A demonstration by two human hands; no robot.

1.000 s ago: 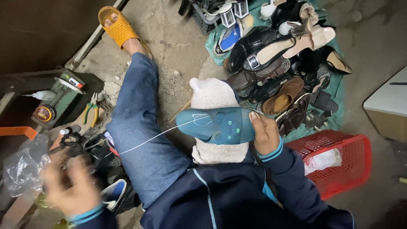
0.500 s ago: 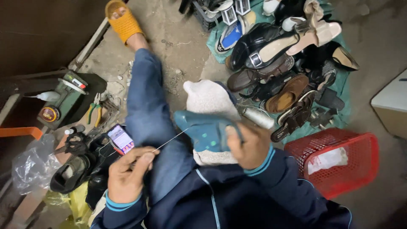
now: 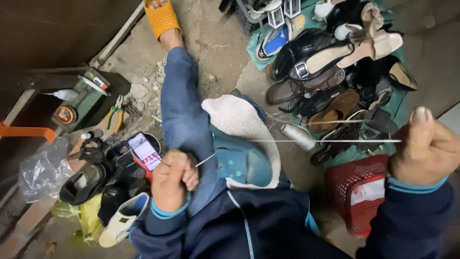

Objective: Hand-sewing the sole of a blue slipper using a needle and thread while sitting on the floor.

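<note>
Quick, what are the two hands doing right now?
Left hand: closed in a fist on the white thread.
Right hand: closed, gripping the same thread, stretched tight from the teal shoe.

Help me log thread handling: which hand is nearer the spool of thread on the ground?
Right. The right hand is fisted out beyond the spool of thread; the left hand is farther, across the teal shoe on the lap.

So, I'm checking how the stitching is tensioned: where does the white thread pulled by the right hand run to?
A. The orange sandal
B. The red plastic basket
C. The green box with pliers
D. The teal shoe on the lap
D: the taut white thread stretches level from the right hand to the teal shoe lying on the lap, while the left hand pulls a second strand.
</note>
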